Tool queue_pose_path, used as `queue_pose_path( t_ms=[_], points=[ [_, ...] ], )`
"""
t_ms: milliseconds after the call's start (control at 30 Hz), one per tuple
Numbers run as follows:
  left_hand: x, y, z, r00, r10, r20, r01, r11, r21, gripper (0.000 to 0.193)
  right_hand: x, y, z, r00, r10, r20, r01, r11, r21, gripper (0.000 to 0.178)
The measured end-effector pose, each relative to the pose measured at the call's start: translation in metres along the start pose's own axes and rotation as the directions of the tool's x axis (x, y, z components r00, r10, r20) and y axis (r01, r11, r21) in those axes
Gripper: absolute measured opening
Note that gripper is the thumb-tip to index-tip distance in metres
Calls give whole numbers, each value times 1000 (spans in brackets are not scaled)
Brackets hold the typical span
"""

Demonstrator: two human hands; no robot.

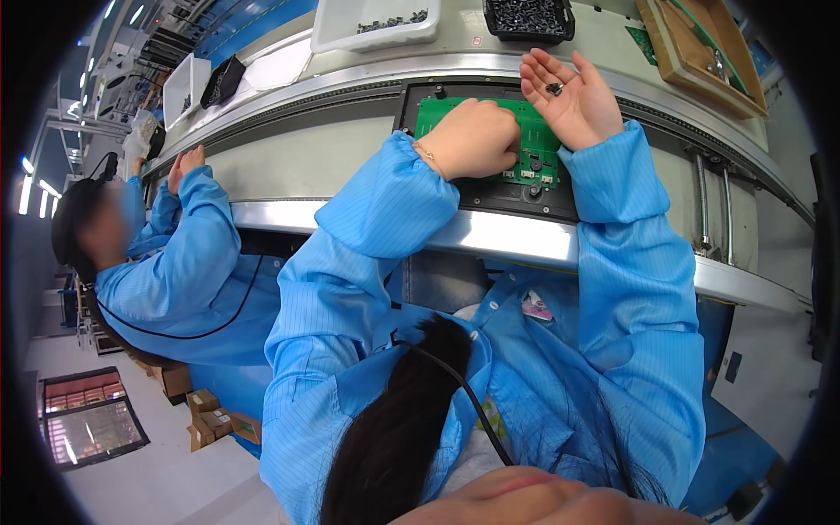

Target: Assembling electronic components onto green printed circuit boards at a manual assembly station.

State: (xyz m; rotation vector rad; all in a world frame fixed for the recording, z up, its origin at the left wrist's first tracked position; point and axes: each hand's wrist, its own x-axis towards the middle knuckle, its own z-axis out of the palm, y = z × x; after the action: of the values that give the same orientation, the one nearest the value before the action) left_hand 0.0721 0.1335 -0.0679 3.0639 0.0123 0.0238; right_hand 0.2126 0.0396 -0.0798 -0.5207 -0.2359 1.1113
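Note:
A green circuit board (437, 110) lies in a black carrier frame (404, 118) on the conveyor line ahead. My left hand (472, 138) is closed above the middle of the board, fingers bent down toward it. Whatever those fingers pinch is hidden beneath them. Along the board's near edge, white connectors (528, 174) and a round black part (536, 164) show beside that hand. My right hand (573, 101) is turned palm up over the board's right side. Small black components (554, 89) rest in its palm, held by loosely curled fingers.
Beyond the rail (350, 79) stand a white bin (374, 39) and a black bin (529, 35) of small black parts. A cardboard tray (700, 70) sits at far right. To the left, a co-worker (166, 271) in blue works at the same line.

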Motion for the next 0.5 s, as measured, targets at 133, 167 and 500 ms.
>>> queue_pose_path(
  t_ms=[133,167,500],
  points=[
    [-1,-1,1,1000,-22,-6,22,999,-25,12,0,-3,-4,1000,-17,-6,17,1000,16,44],
    [-3,-4,0,999,-43,-20,41,995,-86,12,0,-3,-5,1000,-12,-5,13,1000,13,44],
    [-29,-23,-10,994,-81,-75,74,993,-88,10,-3,-2,-3,1000,8,-27,-8,1000,3,41]
  ],
)
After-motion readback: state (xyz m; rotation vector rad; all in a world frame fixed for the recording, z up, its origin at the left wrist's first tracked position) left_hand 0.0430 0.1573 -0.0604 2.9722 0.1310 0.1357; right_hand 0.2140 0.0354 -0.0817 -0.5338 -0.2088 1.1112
